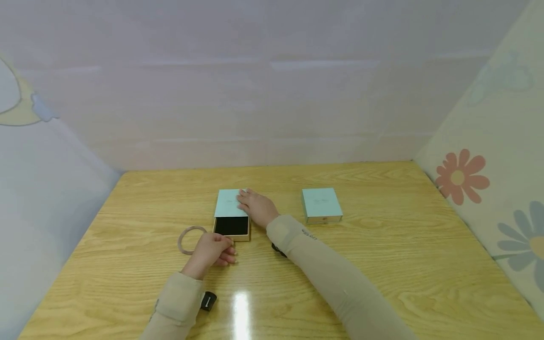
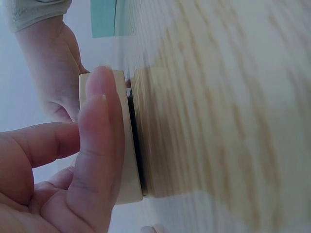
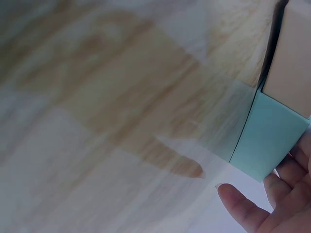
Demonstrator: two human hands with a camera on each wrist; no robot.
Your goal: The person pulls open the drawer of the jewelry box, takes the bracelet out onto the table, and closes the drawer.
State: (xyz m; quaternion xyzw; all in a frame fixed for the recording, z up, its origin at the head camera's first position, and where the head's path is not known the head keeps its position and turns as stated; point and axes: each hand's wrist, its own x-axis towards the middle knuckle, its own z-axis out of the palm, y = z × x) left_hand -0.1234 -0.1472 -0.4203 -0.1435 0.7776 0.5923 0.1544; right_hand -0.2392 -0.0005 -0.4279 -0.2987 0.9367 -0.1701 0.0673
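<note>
A light teal box (image 1: 229, 200) has its beige drawer (image 1: 242, 238) slid partly out toward me, the inside lined in black. At the drawer's front, my left hand (image 1: 211, 250) pinches with thumb and fingers; the fingers hide most of that front panel in the left wrist view. My right hand (image 1: 259, 208) rests with extended fingers on the right side of the box's top. From the right wrist, the thumb (image 3: 240, 206) stands apart from the teal side wall (image 3: 267, 133). A pinkish ring-shaped bangle (image 1: 182, 241) lies on the table just left of my left hand.
A second teal box (image 1: 321, 203), shut, stands to the right, with a small tab on its front. The wooden table (image 1: 382, 264) meets a pale wall (image 1: 272, 113) at the back and a flower-printed wall (image 1: 480, 179) on the right.
</note>
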